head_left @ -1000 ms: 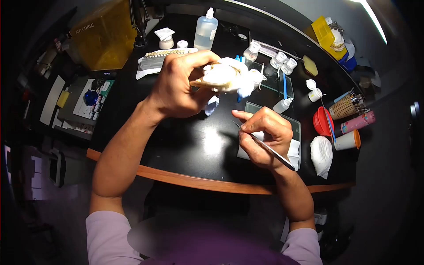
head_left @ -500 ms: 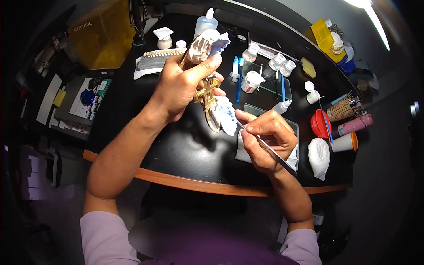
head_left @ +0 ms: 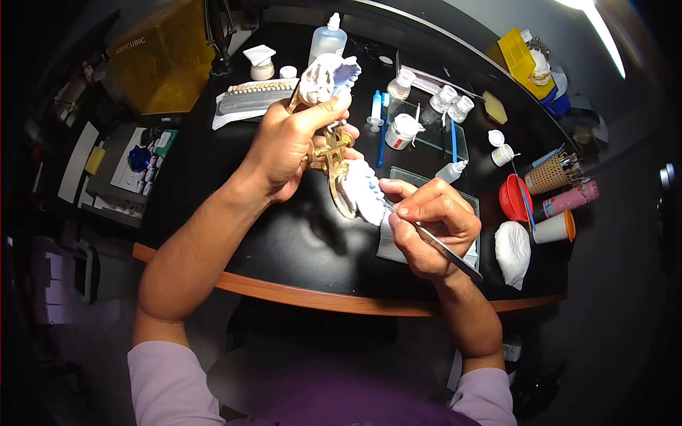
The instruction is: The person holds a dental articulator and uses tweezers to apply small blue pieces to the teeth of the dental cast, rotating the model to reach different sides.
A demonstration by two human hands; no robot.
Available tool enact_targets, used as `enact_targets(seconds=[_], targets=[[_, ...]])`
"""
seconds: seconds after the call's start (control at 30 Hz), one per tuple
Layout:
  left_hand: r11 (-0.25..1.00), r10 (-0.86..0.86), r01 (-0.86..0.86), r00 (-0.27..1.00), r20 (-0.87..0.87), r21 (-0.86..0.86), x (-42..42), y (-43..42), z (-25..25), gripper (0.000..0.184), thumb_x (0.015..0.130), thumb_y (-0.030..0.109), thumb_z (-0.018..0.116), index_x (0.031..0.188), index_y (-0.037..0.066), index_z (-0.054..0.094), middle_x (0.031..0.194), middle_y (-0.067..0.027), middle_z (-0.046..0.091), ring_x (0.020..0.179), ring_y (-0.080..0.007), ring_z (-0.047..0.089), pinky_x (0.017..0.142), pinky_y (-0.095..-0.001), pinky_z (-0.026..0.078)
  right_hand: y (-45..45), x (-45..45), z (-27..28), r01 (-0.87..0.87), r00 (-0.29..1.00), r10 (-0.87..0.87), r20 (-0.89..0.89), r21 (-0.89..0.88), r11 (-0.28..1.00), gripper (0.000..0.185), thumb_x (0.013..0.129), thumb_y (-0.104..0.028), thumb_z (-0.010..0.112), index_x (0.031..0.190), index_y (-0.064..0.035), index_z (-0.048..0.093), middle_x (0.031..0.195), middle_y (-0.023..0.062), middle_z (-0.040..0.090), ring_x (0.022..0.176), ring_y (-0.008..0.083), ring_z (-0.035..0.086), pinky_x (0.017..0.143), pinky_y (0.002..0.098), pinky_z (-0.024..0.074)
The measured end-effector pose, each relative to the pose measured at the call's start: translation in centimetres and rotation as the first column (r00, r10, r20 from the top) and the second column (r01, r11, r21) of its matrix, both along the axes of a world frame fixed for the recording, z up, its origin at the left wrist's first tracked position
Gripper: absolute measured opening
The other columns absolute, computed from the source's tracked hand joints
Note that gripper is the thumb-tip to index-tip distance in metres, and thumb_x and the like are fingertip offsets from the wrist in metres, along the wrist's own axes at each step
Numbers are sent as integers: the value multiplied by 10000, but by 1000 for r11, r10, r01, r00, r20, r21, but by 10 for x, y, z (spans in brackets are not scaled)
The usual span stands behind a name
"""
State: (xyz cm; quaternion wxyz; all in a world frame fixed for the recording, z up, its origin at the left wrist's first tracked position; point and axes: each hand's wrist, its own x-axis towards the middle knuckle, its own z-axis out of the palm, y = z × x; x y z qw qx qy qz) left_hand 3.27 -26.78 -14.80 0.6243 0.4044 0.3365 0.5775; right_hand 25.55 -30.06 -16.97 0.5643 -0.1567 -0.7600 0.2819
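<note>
My left hand (head_left: 288,142) is wrapped round a brass dental articulator (head_left: 332,155), which hangs opened out above the desk. On its upper arm sits a white plaster dental cast (head_left: 320,79) with bluish-white teeth. A second cast, the lower one (head_left: 362,192), is on the other arm, its tooth row facing right. My right hand (head_left: 440,224) pinches a slim metal tool (head_left: 447,252) with a ribbed grip, like a scalpel handle or tweezers. Its tip is close against the edge of the lower cast; whether they touch I cannot tell.
A tooth shade guide (head_left: 259,89) and a squeeze bottle (head_left: 328,42) lie beyond my left hand. Behind my right hand are a labelled white jar (head_left: 405,131), a syringe (head_left: 376,112) and glass slabs (head_left: 426,183). Rightward stand a red bowl (head_left: 513,199), a cup (head_left: 554,228) and a white bundle (head_left: 511,254).
The articulator has turned slightly in my left hand, and the lower cast shows its teeth more to me. The upper cast has shifted a little left and down. My right hand barely moved.
</note>
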Motion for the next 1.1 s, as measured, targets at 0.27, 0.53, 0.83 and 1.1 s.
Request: enact_targets(seconds=[0.27,0.53,0.83,1.1], targets=[[1000,-4,4,1000,-22,-8,7,-5,1,306,957,293,652,1056,10,589,870,-141,679,685,-260,723,641,-355,619,-3,-4,1,55,998,-54,-14,33,998,129,750,119,700,839,28,676,753,114,643,701,166,661,881,495,601],[995,-82,82,997,12,-63,12,-10,-2,287,961,286,651,1031,13,594,863,-145,684,699,-265,721,649,-371,614,-3,-1,2,3,1000,-3,21,0,1000,111,777,124,676,840,35,652,791,138,624,750,176,663,927,523,575],[993,-86,88,996,23,-78,12,-10,-2,286,956,282,654,1030,11,599,868,-152,691,701,-264,725,652,-370,611,1,0,1,-34,999,33,-13,-21,999,118,739,103,711,827,32,681,756,117,640,694,159,654,873,494,606],[994,-93,95,995,24,-62,11,-9,-3,290,962,288,644,1025,9,597,860,-148,691,698,-267,727,633,-356,611,2,3,2,-65,998,64,-17,-93,993,111,748,106,713,825,32,684,765,111,652,700,156,657,889,490,598]])
